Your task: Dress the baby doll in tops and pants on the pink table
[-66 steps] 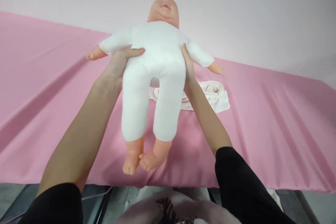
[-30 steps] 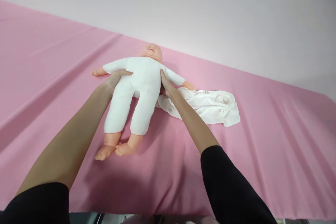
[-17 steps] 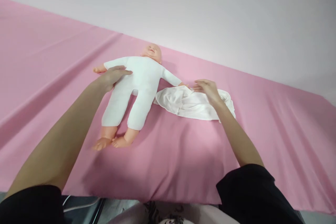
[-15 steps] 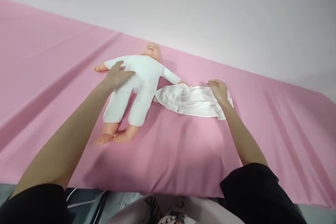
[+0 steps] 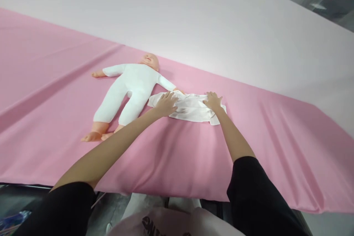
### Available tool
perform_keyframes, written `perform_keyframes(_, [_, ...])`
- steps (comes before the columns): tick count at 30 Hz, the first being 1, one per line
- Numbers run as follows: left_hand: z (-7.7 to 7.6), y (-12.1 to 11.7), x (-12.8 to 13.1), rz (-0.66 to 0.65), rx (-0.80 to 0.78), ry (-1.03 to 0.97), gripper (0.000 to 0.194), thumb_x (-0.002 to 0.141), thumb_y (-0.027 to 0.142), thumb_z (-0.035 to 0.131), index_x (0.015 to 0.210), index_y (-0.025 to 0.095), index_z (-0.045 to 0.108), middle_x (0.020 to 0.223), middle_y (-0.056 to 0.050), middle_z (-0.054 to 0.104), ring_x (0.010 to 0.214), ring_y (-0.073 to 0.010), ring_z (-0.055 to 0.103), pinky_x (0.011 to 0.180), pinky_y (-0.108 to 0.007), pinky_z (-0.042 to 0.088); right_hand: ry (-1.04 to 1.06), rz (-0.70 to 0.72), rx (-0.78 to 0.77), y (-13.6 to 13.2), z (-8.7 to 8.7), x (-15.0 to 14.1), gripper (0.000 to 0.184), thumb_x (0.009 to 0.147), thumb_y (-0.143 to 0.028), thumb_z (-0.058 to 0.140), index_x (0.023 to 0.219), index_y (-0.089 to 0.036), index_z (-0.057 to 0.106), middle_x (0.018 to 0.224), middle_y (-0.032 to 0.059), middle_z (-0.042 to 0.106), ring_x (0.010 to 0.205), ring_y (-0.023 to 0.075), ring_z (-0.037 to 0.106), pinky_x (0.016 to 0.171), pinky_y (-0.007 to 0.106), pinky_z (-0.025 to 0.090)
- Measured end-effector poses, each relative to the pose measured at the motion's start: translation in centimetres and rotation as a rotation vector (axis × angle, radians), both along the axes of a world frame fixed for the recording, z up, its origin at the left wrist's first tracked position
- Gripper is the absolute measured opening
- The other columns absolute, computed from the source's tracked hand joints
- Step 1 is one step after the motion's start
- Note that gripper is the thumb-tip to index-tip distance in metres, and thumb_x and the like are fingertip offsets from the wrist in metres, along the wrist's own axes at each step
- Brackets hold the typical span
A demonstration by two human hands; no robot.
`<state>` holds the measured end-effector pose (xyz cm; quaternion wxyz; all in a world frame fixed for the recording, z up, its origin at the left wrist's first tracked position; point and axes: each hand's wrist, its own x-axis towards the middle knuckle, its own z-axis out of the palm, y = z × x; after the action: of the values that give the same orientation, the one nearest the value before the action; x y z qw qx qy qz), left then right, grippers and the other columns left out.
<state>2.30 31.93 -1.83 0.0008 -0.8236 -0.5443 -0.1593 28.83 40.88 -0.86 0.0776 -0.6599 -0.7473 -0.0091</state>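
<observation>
A white baby garment (image 5: 190, 108) lies spread sideways on the pink cloth, its exact cut hard to make out. My left hand (image 5: 166, 104) rests on the garment's left part with fingers spread. On its right part lies my right hand (image 5: 212, 101), fingers apart and palm down. Just left of the garment, a baby doll (image 5: 139, 79) in a white body suit is on its back, head toward the wall and legs toward me. The doll's hand on the garment side touches or lies close to the garment's upper edge.
A pink cloth (image 5: 249, 132) with folds covers the table, its front edge hanging near my body. Behind it rises a white wall or panel (image 5: 193, 22). Under the table at lower left are dark items and a cable.
My left hand has moved right, from the doll's body onto the white garment. My right hand has lowered flat onto the garment. The camera view has shifted.
</observation>
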Motion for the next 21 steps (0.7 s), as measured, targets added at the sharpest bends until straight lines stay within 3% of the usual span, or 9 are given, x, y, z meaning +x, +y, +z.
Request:
perform_keyframes(2, [-0.3,0.7,0.5,0.001,-0.066,-0.033,0.03,0.087,0.025,0.046,0.112,0.015,0.06,0.123,-0.015,0.056,0.118,-0.03,0.05,0.097,-0.045,0.042,-0.019,0.069,-0.08,0.3,0.8,0.4,0.037,0.081,-0.022,0.054,0.116,-0.012,0.057,0.11,0.0176,0.065,0.111,0.0301,0.054,0.103,0.065,0.018])
perform_keyframes(5, [-0.3,1.2,0.9,0.04,-0.122,-0.054,0.028,0.088,0.021,0.043,0.107,0.014,0.062,0.113,-0.014,0.061,0.104,-0.0287,0.058,0.088,-0.043,0.048,0.003,0.164,-0.054,0.0,2.4,0.6,0.014,0.081,-0.014,0.05,0.087,-0.014,0.062,0.086,0.0108,0.069,0.091,0.0201,0.06,0.104,0.05,0.029])
perform_keyframes(9, [1.8,0.3,2.1,0.053,-0.019,-0.13,0.04,0.087,0.019,0.045,0.127,0.014,0.051,0.132,-0.016,0.05,0.118,-0.0287,0.053,0.096,-0.042,0.044,0.063,0.269,0.05,-3.6,5.7,-0.2,0.021,0.083,-0.012,0.042,0.087,-0.014,0.063,0.101,0.0152,0.067,0.093,0.0226,0.06,0.087,0.037,0.041])
perform_keyframes(11, [4.1,-1.1,3.5,-0.055,0.103,-0.239,0.051,0.087,0.023,0.05,0.136,0.013,0.042,0.142,-0.017,0.042,0.129,-0.0287,0.043,0.1,-0.041,0.042,0.118,0.389,0.118,-7.5,8.1,-0.7,0.026,0.084,-0.014,0.042,0.096,-0.016,0.065,0.102,0.0114,0.068,0.089,0.0225,0.061,0.08,0.033,0.042])
perform_keyframes(13, [7.3,-3.6,5.2,-0.264,0.181,-0.34,0.051,0.086,0.03,0.055,0.134,0.015,0.045,0.139,-0.016,0.047,0.128,-0.0277,0.044,0.099,-0.039,0.042,0.221,0.507,0.155,-12.7,11.1,-1.1,0.027,0.082,-0.015,0.044,0.096,-0.019,0.066,0.086,0.0043,0.07,0.073,0.0176,0.061,0.071,0.029,0.042])
perform_keyframes(15, [10.7,-7.2,6.7,-0.466,0.133,-0.411,0.028,0.088,0.033,0.054,0.111,0.017,0.06,0.107,-0.007,0.065,0.1,-0.0206,0.059,0.085,-0.032,0.047,0.284,0.528,0.184,-18.7,14.4,-1.0,0.027,0.079,-0.015,0.046,0.094,-0.022,0.068,0.075,-0.0007,0.068,0.058,0.0128,0.055,0.06,0.026,0.041])
perform_keyframes(17, [13.8,-11.5,7.8,-0.581,-0.009,-0.469,0.022,0.088,0.036,0.054,0.085,0.016,0.064,0.072,0.0,0.063,0.065,-0.013,0.058,0.061,-0.025,0.044,0.319,0.52,0.242,-24.9,17.5,-0.4,0.024,0.079,-0.018,0.049,0.09,-0.026,0.069,0.069,-0.0024,0.066,0.051,0.011,0.052,0.052,0.025,0.039])
perform_keyframes(19, [16.1,-15.9,8.2,-0.708,-0.068,-0.488,0.024,0.088,0.039,0.055,0.082,0.018,0.064,0.059,0.004,0.057,0.052,-0.0089,0.05,0.052,-0.022,0.037,0.361,0.489,0.272,-30.6,19.9,0.6,0.019,0.081,-0.022,0.052,0.085,-0.03,0.069,0.06,-0.0032,0.061,0.043,0.0103,0.048,0.044,0.025,0.037])
perform_keyframes(21, [17.3,-19.6,8.0,-0.802,-0.053,-0.472,0.022,0.087,0.039,0.057,0.078,0.019,0.063,0.056,0.005,0.055,0.047,-0.007,0.046,0.049,-0.021,0.035,0.444,0.462,0.263,-35.7,21.3,1.8,0.012,0.08,-0.024,0.061,0.078,-0.034,0.067,0.055,-0.0024,0.059,0.037,0.0116,0.046,0.037,0.027,0.035])
